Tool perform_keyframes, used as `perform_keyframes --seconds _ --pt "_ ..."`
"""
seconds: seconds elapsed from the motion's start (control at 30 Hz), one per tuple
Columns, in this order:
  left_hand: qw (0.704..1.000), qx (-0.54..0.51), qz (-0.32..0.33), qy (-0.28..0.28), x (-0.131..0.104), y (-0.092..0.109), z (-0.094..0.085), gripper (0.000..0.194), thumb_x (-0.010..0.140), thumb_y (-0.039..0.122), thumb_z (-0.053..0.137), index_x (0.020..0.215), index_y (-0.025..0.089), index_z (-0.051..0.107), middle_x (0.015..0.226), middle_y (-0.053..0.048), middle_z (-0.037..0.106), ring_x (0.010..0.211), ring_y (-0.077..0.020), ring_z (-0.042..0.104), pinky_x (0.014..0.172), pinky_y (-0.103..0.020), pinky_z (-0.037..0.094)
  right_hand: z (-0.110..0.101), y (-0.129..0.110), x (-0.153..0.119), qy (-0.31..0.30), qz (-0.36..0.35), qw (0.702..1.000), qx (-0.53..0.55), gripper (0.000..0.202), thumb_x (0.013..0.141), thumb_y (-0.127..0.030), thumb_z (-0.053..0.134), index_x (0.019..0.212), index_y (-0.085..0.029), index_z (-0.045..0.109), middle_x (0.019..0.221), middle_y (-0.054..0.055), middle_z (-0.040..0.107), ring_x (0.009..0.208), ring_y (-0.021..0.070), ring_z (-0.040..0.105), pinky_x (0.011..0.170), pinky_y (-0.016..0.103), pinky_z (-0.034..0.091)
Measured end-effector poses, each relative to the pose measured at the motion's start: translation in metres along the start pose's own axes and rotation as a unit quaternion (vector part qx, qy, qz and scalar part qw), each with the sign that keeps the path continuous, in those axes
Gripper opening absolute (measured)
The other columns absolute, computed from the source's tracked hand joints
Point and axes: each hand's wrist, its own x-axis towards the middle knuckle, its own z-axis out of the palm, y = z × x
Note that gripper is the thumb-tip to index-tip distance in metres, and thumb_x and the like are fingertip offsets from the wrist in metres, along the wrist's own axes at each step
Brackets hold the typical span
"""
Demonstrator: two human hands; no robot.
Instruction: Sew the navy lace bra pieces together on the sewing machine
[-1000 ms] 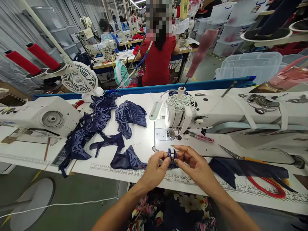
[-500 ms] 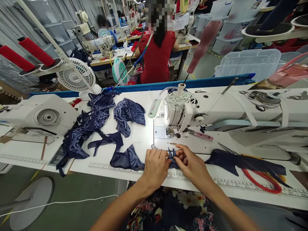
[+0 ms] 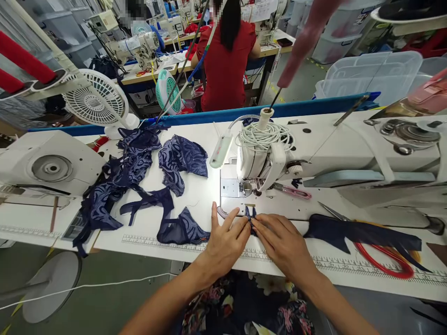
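Just in front of the sewing machine's needle area, both hands meet at a small piece of navy lace fabric. My left hand pinches its left side, with some fingers raised and spread. On the right side, the fingertips of my right hand close on the same fabric, which they partly hide. A cut navy lace and mesh piece lies left of my left hand. Beyond it are another lace piece and a long heap of navy lace parts.
Red-handled scissors lie under dark navy fabric at right. Pink thread snips rest beside the machine. A printed ruler runs along the front edge. A white fan stands at left; a person in red sits ahead.
My left hand's fingers have lifted and spread, while my right hand has flattened, its fingertips closer to the left ones. The fabric sits slightly nearer the machine. The camera view has tilted down.
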Motion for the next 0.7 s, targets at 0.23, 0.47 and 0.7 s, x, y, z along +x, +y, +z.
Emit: perform_keyframes --seconds 0.23,0.47,0.7 --pt "0.999 -0.039 0.003 -0.009 0.0006 -0.0022 0.0022 0.018 0.098 0.013 0.049 0.102 0.019 0.065 0.118 -0.002 0.07 0.127 -0.0199 0.053 0.118 -0.069 -0.002 0.0019 0.0004 -0.0019 -0.001 0.008 1.0 0.004 0.02 0.09 -0.012 0.057 0.108 -0.013 0.067 0.104 0.01 0.069 0.1 0.022 0.059 0.09 0.037 0.046" --pt "0.998 -0.043 -0.025 -0.027 0.0007 -0.001 0.003 0.016 0.096 0.014 0.053 0.105 0.019 0.065 0.119 0.0 0.069 0.122 -0.0209 0.055 0.117 -0.07 -0.002 0.0003 -0.0004 0.0026 -0.007 0.04 0.999 0.023 0.02 0.091 -0.012 0.057 0.108 -0.014 0.068 0.103 0.009 0.07 0.098 0.0204 0.059 0.087 0.035 0.044" --pt "0.998 -0.047 -0.028 -0.036 0.0029 -0.0014 0.0013 0.016 0.095 0.013 0.053 0.1 0.02 0.067 0.126 0.002 0.066 0.127 -0.0234 0.05 0.117 -0.071 0.001 0.0004 0.0008 0.0012 -0.017 0.043 0.997 0.054 0.024 0.092 -0.011 0.055 0.113 -0.014 0.066 0.115 0.009 0.07 0.109 0.0221 0.059 0.093 0.037 0.042"
